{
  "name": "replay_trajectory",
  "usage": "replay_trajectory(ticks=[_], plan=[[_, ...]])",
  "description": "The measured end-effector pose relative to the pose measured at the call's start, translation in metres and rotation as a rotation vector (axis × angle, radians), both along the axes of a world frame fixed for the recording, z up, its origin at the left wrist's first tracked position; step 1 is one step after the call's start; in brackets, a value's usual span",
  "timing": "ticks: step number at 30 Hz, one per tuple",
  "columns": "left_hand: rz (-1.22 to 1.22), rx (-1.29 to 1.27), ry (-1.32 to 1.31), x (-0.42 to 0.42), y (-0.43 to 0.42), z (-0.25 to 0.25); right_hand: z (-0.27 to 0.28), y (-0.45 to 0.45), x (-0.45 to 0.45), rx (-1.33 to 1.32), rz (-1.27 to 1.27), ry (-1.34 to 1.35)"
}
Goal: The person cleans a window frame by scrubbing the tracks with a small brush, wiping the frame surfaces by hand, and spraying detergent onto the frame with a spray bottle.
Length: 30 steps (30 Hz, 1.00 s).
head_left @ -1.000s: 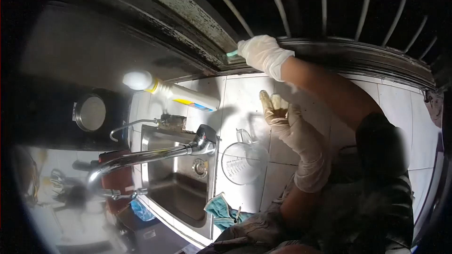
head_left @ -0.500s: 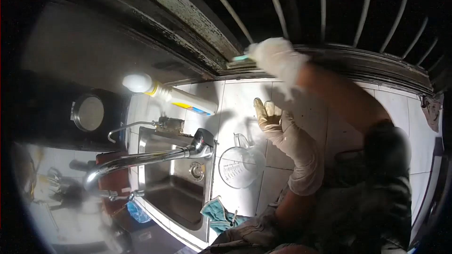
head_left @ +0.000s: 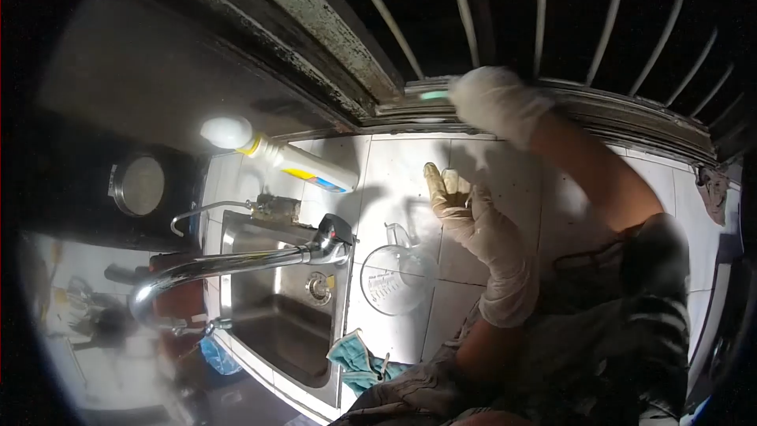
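Note:
Both of my hands wear thin whitish gloves. My right hand (head_left: pixel 497 102), blurred by motion, is closed at the window's sill track (head_left: pixel 583 102). From its fingers sticks a slim tool with a teal tip (head_left: pixel 434 95); its exact kind is too smeared to tell. Over the white tiled counter (head_left: pixel 489 166), my left hand (head_left: pixel 477 225) has its fingers stretched out, holding nothing, and the fingertips of its glove are stained brownish yellow. Just left of that hand stands a clear measuring jug (head_left: pixel 394 280) with printed markings. A white bottle (head_left: pixel 296 164) with a yellow and blue label is farther left.
A steel sink (head_left: pixel 296 331) with a curved chrome faucet (head_left: pixel 229 263) lies to the left. A teal cloth (head_left: pixel 361 363) hangs by the sink's near corner. Metal window bars (head_left: pixel 540 16) rise beyond the sill. A crumpled rag (head_left: pixel 712 193) sits at the far right.
My right hand has moved right along the sill track with the teal-tipped tool. My left hand keeps nearly the same pose. The whole view has shifted slightly.

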State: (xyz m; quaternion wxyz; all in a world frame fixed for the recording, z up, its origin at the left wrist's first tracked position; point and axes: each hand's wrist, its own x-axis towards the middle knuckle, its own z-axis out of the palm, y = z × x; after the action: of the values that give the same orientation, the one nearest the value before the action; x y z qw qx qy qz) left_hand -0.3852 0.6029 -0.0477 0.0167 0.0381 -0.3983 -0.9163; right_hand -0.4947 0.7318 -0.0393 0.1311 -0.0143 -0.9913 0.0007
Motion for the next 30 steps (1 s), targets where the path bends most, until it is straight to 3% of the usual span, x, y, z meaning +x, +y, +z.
replay_trajectory(ticks=[2, 4, 7, 9, 10, 12, 13, 14, 16, 18, 21, 23, 24, 27, 28, 30], plan=[[-0.018, -0.034, 0.015, 0.001, -0.002, -0.006, 0.015, 0.015, 0.011, -0.008, 0.024, -0.246], [-0.048, -0.057, 0.017, 0.007, 0.001, -0.004, 0.005, 0.007, 0.002, -0.079, 0.052, -0.149], [-0.017, -0.064, 0.062, 0.006, 0.004, 0.004, 0.008, -0.022, -0.037, 0.151, 0.124, -0.207], [0.02, -0.07, -0.021, 0.0, -0.003, -0.001, 0.008, -0.032, -0.052, -0.235, -0.062, -0.186], [0.018, -0.066, -0.03, 0.001, -0.004, -0.003, 0.007, -0.028, -0.045, -0.231, -0.065, -0.194], [0.001, -0.007, 0.026, 0.0, -0.001, -0.004, 0.009, -0.01, -0.026, 0.63, 0.317, -0.269], [0.009, -0.006, 0.022, 0.0, -0.002, -0.005, 0.009, -0.006, -0.023, 0.137, 0.129, -0.24], [0.019, -0.07, 0.063, 0.001, -0.001, -0.006, 0.006, -0.01, -0.026, 0.14, 0.139, -0.247], [0.018, -0.129, 0.093, 0.006, 0.002, -0.003, 0.003, -0.016, -0.024, 0.586, 0.262, -0.213], [-0.004, -0.185, 0.107, 0.005, 0.001, 0.003, 0.022, -0.053, -0.05, -0.114, -0.112, -0.294], [0.038, -0.167, 0.009, 0.003, -0.005, 0.007, 0.001, -0.034, -0.05, -0.151, -0.01, -0.183], [0.038, -0.142, 0.044, 0.001, -0.001, 0.001, 0.015, -0.021, -0.03, 0.597, 0.28, -0.318], [0.053, -0.133, 0.075, 0.0, -0.001, -0.002, 0.006, -0.017, -0.035, 0.602, 0.287, -0.32], [-0.041, -0.141, 0.105, 0.006, -0.001, 0.002, 0.001, -0.021, -0.034, 0.456, 0.302, -0.253], [-0.044, -0.139, 0.111, 0.007, 0.001, 0.004, -0.023, -0.032, -0.056, 0.145, 0.09, -0.217], [0.03, -0.243, 0.069, 0.005, -0.002, 0.004, -0.01, -0.049, -0.067, -0.082, -0.029, -0.141]])
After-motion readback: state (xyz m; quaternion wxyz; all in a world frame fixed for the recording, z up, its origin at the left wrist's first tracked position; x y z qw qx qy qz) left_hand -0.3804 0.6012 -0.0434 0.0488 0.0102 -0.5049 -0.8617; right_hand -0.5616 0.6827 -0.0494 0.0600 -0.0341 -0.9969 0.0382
